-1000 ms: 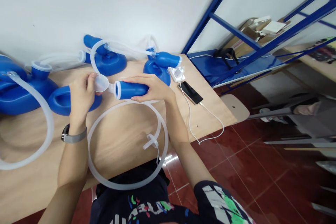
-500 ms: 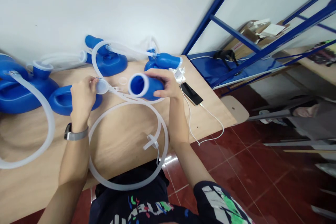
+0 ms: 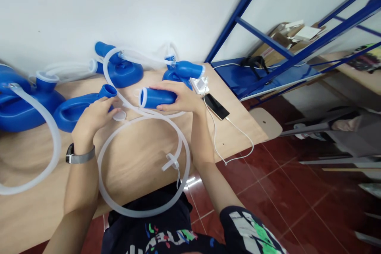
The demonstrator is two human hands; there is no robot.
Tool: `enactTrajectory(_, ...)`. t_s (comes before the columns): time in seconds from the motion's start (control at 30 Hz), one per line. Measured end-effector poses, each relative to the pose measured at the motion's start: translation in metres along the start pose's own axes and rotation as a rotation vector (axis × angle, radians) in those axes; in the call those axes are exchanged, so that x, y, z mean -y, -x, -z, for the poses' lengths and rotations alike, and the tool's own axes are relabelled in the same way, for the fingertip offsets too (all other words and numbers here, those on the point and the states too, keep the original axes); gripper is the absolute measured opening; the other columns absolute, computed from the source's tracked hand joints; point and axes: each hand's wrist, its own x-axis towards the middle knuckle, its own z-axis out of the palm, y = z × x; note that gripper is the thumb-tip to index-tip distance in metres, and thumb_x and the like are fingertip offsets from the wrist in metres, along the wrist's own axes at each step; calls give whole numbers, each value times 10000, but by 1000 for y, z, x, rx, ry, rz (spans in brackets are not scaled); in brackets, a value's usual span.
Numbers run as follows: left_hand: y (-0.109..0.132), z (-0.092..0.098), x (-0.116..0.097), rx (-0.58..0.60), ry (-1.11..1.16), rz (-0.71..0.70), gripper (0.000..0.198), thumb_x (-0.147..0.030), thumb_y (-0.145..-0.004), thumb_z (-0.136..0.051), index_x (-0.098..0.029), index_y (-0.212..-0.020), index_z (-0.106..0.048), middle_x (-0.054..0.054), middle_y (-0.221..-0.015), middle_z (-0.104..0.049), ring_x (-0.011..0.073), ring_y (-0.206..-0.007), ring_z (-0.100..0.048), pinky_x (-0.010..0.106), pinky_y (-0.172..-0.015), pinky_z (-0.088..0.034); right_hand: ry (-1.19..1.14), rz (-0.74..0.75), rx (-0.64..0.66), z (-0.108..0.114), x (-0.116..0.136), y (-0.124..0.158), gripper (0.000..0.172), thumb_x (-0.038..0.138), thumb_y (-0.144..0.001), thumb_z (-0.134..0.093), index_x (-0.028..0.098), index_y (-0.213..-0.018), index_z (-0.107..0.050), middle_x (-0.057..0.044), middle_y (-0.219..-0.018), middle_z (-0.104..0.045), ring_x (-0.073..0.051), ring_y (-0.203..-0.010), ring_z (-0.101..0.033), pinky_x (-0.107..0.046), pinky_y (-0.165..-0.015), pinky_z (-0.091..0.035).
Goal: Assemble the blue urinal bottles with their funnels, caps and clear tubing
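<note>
My right hand (image 3: 181, 96) is wrapped round a blue cylindrical piece with a white rim (image 3: 157, 98), lying nearly level with its mouth facing left. My left hand (image 3: 93, 117) is spread beside the neck of a blue bottle with a handle (image 3: 67, 113), fingers apart; whether they touch the neck is unclear. That neck is uncapped and tilts up to the right. Just off my left fingertips, a translucent white cap (image 3: 119, 116) rests on the table. A long clear hose (image 3: 143, 213) loops in front of me, with a white clip (image 3: 172, 160) inside the loop.
More blue bottles with hoses stand along the wall: a large one (image 3: 38, 99) at left, another (image 3: 127, 73) behind, a third (image 3: 189, 69) to the right. A phone (image 3: 216, 106) with a charging cable and a white adapter (image 3: 201, 84) lie right. A blue metal frame (image 3: 264, 37) rises beyond.
My left hand has let go of the white cap, which now lies on the table, and the bottle neck is uncovered. My right hand has turned the blue cylindrical piece to face left.
</note>
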Motion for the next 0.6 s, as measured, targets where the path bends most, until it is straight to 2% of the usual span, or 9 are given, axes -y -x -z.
enactTrajectory(0.07,12,10,-19,-58,61,-73,447,-608,-1086,-601,-268,-1258,-835,154,-1462,-840,398,-1239,-815,510,-1131,-637,40,-58,13,-6,4,-2,716,643,-1064,-904,242,-1652,-819,-118,-1619,-857,-361,-1501,-828,-588,-1349,-639)
enactTrajectory(0.13,24,19,-43,-98,202,-183,474,-679,-1106,-634,-276,-1236,-848,129,-1353,-859,349,-1157,-814,475,-1104,-646,70,-121,31,-11,11,-4,687,608,-1061,-905,268,-1653,-825,-100,-1653,-843,-359,-1526,-818,-579,-1364,-633)
enactTrajectory(0.17,29,23,-54,-119,256,-238,485,-705,-1099,-669,-275,-1226,-854,121,-1356,-859,340,-1185,-807,463,-1115,-643,76,-144,44,-13,15,-5,677,596,-1056,-909,292,-1655,-826,-83,-1668,-837,-352,-1530,-817,-566,-1372,-629)
enactTrajectory(0.27,32,25,-77,-150,307,-348,489,-707,-1107,-688,-252,-979,-812,99,-1158,-852,298,-1077,-778,429,-1066,-634,74,-165,85,-18,26,-9,646,560,-1041,-925,366,-1651,-835,-35,-1689,-828,-328,-1514,-829,-515,-1387,-624)
enactTrajectory(0.33,29,23,-82,-101,309,-390,528,-693,-1134,-662,-247,-869,-758,79,-978,-800,266,-933,-732,404,-967,-621,75,-183,126,-19,30,-11,607,519,-1018,-953,400,-1607,-866,-17,-1683,-831,-325,-1494,-840,-485,-1390,-622)
enactTrajectory(0.43,27,22,-83,16,343,-466,559,-720,-1161,-641,-250,-891,-781,61,-903,-778,246,-851,-712,385,-883,-592,41,-194,215,-17,28,-11,532,477,-970,-1008,422,-1493,-931,-8,-1602,-874,-322,-1426,-869,-450,-1357,-645)
enactTrajectory(0.53,32,26,-82,112,382,-521,577,-731,-1157,-672,-250,-850,-760,48,-859,-766,221,-769,-684,373,-804,-564,-114,-62,272,-11,22,-8,475,483,-989,-999,390,-1453,-956,-37,-1493,-917,-300,-1356,-894,-432,-1280,-682)
enactTrajectory(0.6,35,28,-80,142,414,-526,539,-679,-1145,-718,-246,-826,-749,46,-857,-761,206,-757,-675,357,-753,-541,-192,6,285,-6,19,-6,509,488,-1007,-987,382,-1503,-936,-43,-1482,-919,-289,-1369,-892,-424,-1261,-683)
